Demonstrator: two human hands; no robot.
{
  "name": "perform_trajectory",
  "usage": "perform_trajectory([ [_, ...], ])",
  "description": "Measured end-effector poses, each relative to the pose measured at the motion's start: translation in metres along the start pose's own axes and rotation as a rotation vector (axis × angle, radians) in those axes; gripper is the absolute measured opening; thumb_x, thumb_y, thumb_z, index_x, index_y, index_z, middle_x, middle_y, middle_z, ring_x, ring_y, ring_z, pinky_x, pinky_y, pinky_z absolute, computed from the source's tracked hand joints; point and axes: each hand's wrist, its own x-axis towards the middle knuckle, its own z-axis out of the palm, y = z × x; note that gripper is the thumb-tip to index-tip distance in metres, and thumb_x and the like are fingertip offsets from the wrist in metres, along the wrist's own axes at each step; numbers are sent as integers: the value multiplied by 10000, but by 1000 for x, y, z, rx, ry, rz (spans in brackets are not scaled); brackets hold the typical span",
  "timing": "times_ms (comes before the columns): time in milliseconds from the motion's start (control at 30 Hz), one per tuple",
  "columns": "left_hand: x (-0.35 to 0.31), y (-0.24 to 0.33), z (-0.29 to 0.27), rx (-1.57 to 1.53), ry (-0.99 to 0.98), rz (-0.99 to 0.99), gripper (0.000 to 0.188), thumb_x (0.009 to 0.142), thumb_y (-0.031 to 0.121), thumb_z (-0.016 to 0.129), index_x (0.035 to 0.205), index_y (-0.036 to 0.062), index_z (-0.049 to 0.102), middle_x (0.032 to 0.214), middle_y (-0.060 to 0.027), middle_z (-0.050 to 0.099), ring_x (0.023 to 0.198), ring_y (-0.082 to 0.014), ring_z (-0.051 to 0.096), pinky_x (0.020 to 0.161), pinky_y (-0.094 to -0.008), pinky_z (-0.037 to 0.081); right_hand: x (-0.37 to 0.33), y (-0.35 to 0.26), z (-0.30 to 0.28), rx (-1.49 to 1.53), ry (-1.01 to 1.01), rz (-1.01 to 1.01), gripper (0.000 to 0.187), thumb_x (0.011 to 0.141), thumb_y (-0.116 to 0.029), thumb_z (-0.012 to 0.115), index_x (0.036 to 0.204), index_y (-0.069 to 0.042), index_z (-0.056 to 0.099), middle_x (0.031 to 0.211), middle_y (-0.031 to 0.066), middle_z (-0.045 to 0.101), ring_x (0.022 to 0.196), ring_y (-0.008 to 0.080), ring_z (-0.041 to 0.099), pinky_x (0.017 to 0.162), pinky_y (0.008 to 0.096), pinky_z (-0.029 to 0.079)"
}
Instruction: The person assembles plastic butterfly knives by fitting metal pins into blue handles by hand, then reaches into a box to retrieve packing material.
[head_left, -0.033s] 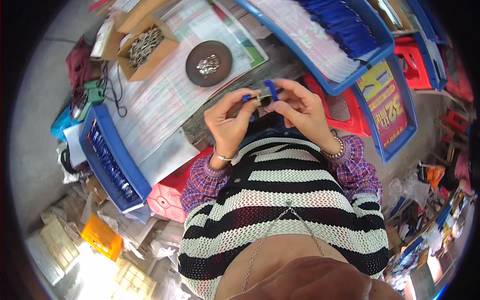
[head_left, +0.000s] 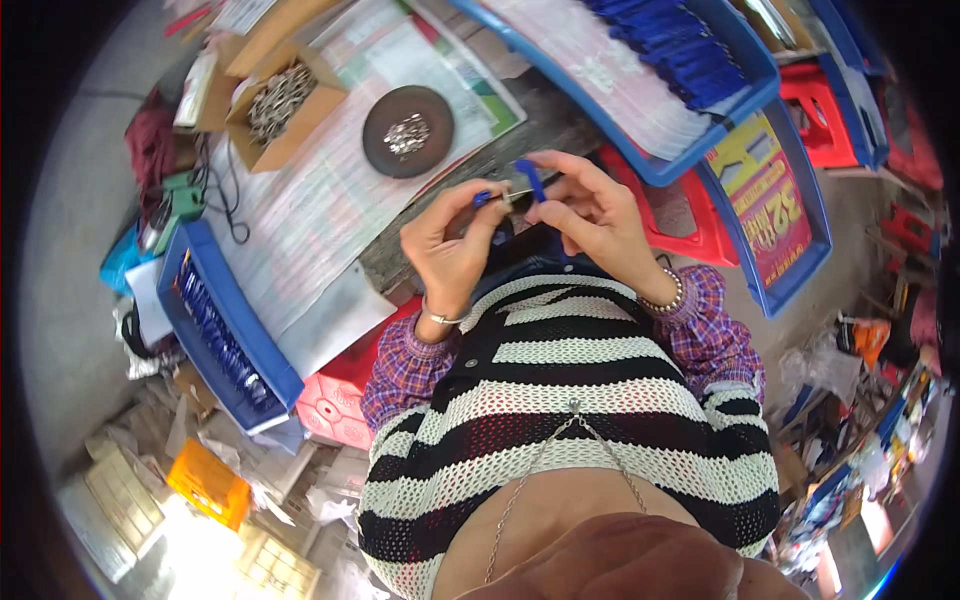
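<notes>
— A printed sheet (head_left: 310,215) covers much of the table, a round dark dish (head_left: 408,100) of shiny metal bits (head_left: 407,137) on it. Do we notice any change from the earlier frame?
— Hardly. Our whole view shifts a touch, so nearly everything sits slightly further left; both grips stay the same.
— And our hands?
— Our left hand (head_left: 440,245) pinches a small blue piece (head_left: 482,199); our right hand (head_left: 598,222) grips a longer blue piece (head_left: 531,182) between thumb and fingers. They're close together before our body; we can't tell whether the pieces touch.
— How much room have we?
— The dark wooden strip (head_left: 385,263) lies just beyond our left hand. The upper blue tray (head_left: 665,173) and red stool (head_left: 705,250) crowd our right. Bare sheet stretches between the dish and the left blue tray (head_left: 242,300).
</notes>
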Motion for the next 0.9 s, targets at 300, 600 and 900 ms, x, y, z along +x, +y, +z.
perform_trajectory([
  [300,0,-6,-2,27,14,-21,178,781,-87,644,954,-44,649,890,-73,678,784,-98,631,715,-217,507,2,7,-13,-230,-95,-205,340,850,46,546,1182,-10,592,966,82,685,690,74,616,589,192,495],
  [600,-4,1,2,-63,-44,-15,160,772,-100,649,926,-57,642,884,-85,675,774,-119,648,697,-221,520,5,7,-10,-337,-50,-432,274,785,9,658,1056,36,638,850,113,698,725,127,680,595,197,518],
  [900,-5,3,-3,-65,-72,-46,168,759,-96,670,919,-52,648,888,-90,679,795,-121,648,713,-222,519,13,-7,-4,-183,-37,-120,125,809,-72,681,907,6,679,644,9,609,487,29,508,412,159,322],
])
